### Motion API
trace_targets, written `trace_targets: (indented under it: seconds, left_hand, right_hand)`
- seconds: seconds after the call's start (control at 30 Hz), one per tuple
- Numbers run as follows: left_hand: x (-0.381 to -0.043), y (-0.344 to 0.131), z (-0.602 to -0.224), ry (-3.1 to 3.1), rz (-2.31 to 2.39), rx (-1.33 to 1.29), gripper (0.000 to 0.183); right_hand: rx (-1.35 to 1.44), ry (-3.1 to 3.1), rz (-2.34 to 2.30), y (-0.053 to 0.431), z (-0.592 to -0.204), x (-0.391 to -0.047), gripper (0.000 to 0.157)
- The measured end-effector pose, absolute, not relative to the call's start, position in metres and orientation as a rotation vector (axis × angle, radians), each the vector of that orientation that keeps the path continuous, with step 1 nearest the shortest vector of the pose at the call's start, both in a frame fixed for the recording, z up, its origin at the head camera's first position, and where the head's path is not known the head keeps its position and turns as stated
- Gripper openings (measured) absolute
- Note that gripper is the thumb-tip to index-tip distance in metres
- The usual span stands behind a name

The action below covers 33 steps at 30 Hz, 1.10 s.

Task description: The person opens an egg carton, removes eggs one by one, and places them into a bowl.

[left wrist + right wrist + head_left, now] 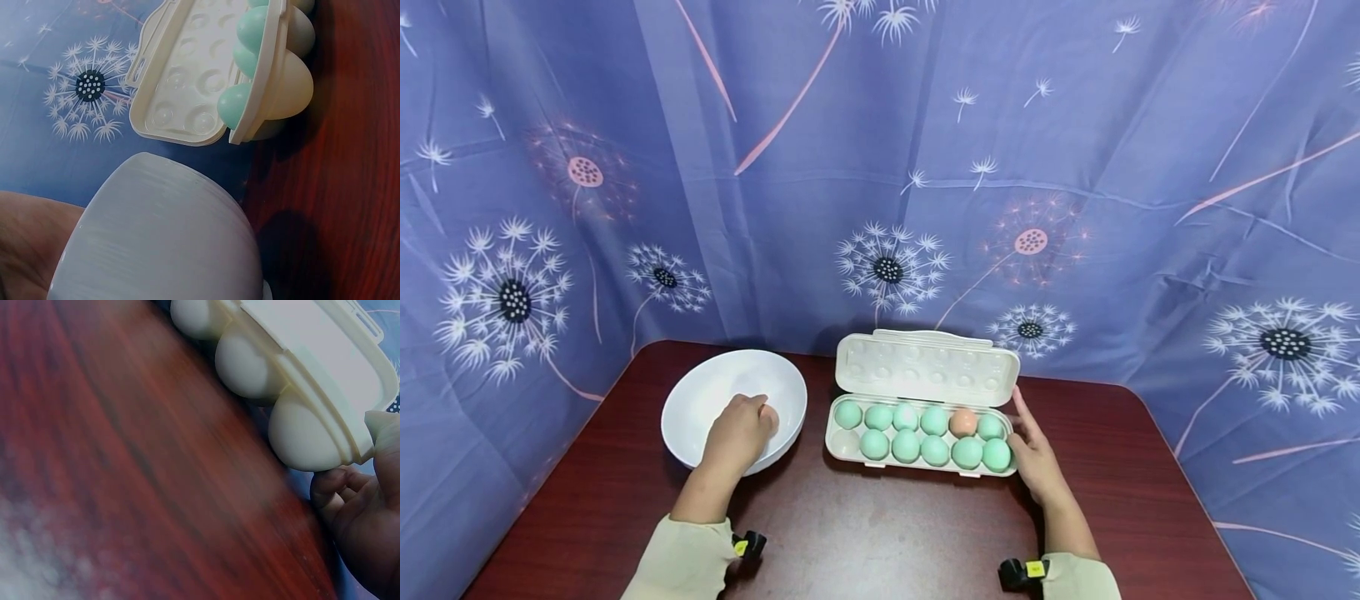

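Dandelion curtain hanging behind desk, left grip clasping orange egg inside white bowl, right grip pinching egg carton, bowl hiding held egg from left wrist view.

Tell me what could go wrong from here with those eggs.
The fingers of the left hand hold an oval orange egg over or inside the round white glossy bowl; the egg might slip and crack.

The right hand touches a long cream plastic carton whose lid stands open; a nudge could spill its oval mint-green eggs.
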<state>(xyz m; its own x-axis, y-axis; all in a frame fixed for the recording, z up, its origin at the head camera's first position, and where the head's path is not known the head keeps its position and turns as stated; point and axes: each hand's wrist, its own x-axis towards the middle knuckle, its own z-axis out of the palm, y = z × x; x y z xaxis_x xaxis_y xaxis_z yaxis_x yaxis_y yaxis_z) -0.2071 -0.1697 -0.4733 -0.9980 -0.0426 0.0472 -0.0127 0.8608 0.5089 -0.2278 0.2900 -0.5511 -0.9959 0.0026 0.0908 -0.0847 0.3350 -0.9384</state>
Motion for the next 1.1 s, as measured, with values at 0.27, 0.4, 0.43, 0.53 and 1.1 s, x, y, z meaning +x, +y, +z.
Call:
trace_targets:
  seconds: [0.27,0.4,0.43,0.53,1.1]
  left_hand:
    - [-0.2065,-0.1695,-0.4746,-3.037,-0.791,0.098,0.045]
    - [-0.2068,-0.1689,-0.4755,-3.04,-0.787,0.125,0.047]
    - [-0.2067,-0.1687,-0.4757,-3.039,-0.783,0.129,0.048]
    - [-0.2068,-0.1681,-0.4767,-3.03,-0.773,0.143,0.048]
    - [-0.2047,-0.1683,-0.4773,-3.056,-0.729,0.17,0.054]
  right_hand:
    - [0.065,-2.499,1.797,0.2901,-0.5514,-0.2269,0.08]
    - [0.055,-2.502,1.808,0.2902,-0.5502,-0.2267,0.079]
    - [0.055,-2.503,1.809,0.2903,-0.55,-0.2269,0.079]
    - [0.057,-2.505,1.803,0.2907,-0.5499,-0.2279,0.079]
    - [0.032,-2.498,1.78,0.2902,-0.5488,-0.2283,0.078]
